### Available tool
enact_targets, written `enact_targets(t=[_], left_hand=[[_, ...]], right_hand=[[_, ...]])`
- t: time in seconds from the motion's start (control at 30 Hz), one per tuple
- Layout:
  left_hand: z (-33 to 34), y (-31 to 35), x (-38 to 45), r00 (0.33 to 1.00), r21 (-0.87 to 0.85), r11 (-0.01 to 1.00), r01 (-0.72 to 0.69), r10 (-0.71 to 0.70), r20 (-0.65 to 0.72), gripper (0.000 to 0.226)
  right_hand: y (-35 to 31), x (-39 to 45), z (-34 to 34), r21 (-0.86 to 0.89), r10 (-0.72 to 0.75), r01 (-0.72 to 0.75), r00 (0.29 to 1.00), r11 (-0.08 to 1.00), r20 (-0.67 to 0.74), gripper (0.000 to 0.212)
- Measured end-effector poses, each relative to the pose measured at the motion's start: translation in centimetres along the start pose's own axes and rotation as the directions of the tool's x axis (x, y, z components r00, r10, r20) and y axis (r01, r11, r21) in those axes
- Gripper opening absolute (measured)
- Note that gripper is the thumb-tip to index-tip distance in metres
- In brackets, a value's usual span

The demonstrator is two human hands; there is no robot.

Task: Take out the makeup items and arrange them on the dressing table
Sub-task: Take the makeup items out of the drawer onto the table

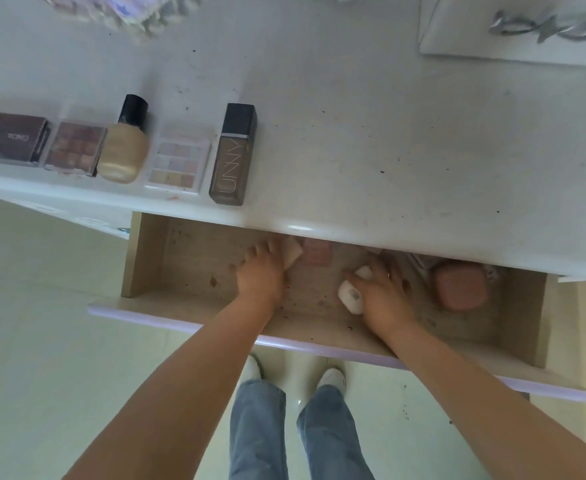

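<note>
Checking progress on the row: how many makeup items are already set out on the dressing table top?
5, in a row at the left front edge: dark box, reddish palette, round foundation bottle, pale palette, square UNNY bottle. More remain in the drawer.

"UNNY" on square foundation bottle (232,157)
</note>
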State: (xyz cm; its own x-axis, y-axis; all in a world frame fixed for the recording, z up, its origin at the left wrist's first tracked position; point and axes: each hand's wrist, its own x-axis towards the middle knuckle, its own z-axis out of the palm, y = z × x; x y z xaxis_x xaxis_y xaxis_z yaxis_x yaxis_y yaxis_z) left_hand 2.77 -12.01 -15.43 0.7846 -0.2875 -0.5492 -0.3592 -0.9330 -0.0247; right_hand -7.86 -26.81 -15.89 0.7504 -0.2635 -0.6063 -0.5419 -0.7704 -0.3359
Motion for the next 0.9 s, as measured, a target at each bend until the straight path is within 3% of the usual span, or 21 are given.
enact_targets(t=[0.1,0.17,0.3,0.43,0.53,0.67,0.8,0.9], left_hand=[[-0.1,-0.9,-1.0,0.989,0.078,0.996,-0.034,0.022,0.143,0.05],[-0.6,-1.7,-1.4,0.987,0.07,0.997,-0.019,0.007,0.161,0.051],[-2.2,-2.8,-2.5,0.988,0.076,0.989,-0.125,0.117,0.105,0.047],[-3.6,-3.7,-4.2,0.974,-0.013,0.974,-0.226,0.226,0.031,0.045],[-4.4,-3.7,-5.8,0.952,-0.126,0.944,-0.305,0.3,-0.052,0.05],[-6.6,-2.7,-7.1,0.906,-0.235,0.885,-0.403,0.35,-0.238,0.052],[-10.4,-1.2,-7.1,0.882,-0.326,0.849,-0.416,0.289,-0.373,0.038],[-12.7,-0.1,-6.0,0.872,-0.334,0.862,-0.381,0.216,-0.438,0.041]], right_hand=[[-0.6,0.0,-0.1,-0.013,0.043,-0.042,0.996,0.999,0.076,0.049],[-1.0,0.0,0.0,-0.047,0.086,-0.082,0.993,0.996,0.085,0.053],[-1.6,-0.1,0.5,-0.039,0.185,-0.182,0.979,0.982,0.089,0.079],[-3.0,-0.6,0.9,-0.088,0.249,-0.245,0.967,0.966,0.044,0.081],[-3.2,-1.4,0.0,0.013,0.252,-0.256,0.959,0.967,0.127,0.085],[-3.4,-3.2,-5.0,0.167,0.059,-0.096,0.975,0.981,0.215,0.077],[-4.5,-6.8,-12.0,0.364,-0.153,0.053,0.956,0.93,0.252,0.047],[-5.1,-7.5,-16.1,0.361,-0.205,0.139,0.967,0.922,0.151,0.062]])
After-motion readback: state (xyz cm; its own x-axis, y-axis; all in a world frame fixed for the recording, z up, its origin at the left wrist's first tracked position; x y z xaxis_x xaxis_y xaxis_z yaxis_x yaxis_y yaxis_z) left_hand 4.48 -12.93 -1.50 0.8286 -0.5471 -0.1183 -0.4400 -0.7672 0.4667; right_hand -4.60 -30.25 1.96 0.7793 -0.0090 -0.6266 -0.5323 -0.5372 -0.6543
